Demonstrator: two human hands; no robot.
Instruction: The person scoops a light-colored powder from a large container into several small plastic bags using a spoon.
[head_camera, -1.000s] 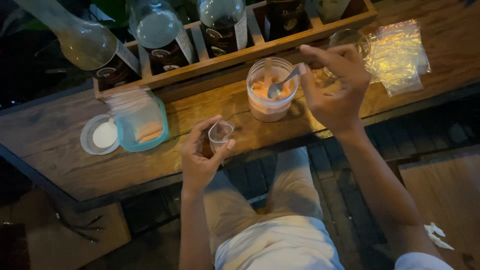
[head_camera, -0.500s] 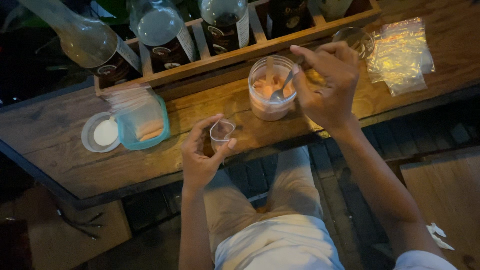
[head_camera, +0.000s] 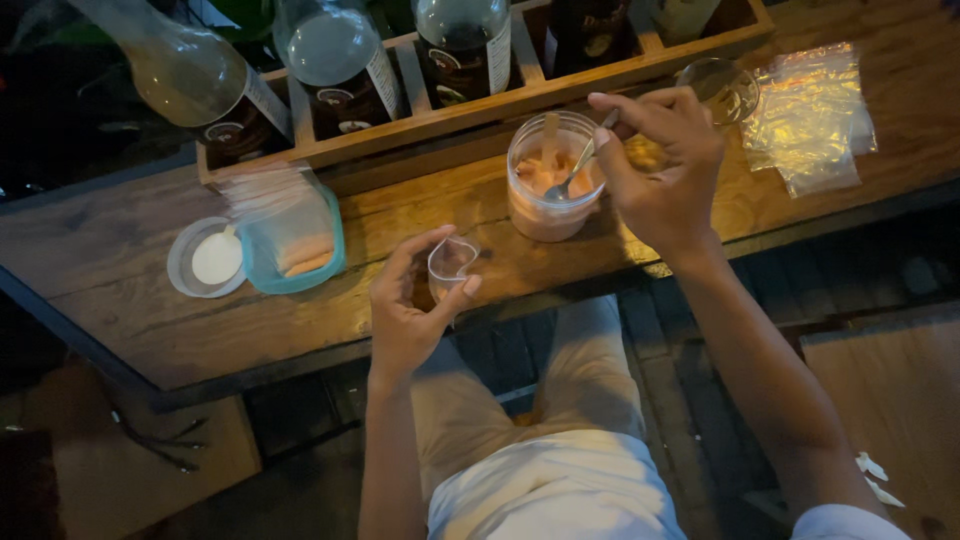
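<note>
A long wooden tabletop (head_camera: 130, 300) of worn planks runs across the view. On it, along the far side, stands a wooden crate (head_camera: 520, 95) holding bottles. Near the front edge lie a round white lid (head_camera: 205, 258) and, touching it, a teal-rimmed plastic container (head_camera: 290, 235). A clear tub of orange paste (head_camera: 548, 190) stands mid-table, and crumpled clear plastic bags (head_camera: 815, 115) lie to the right.
</note>
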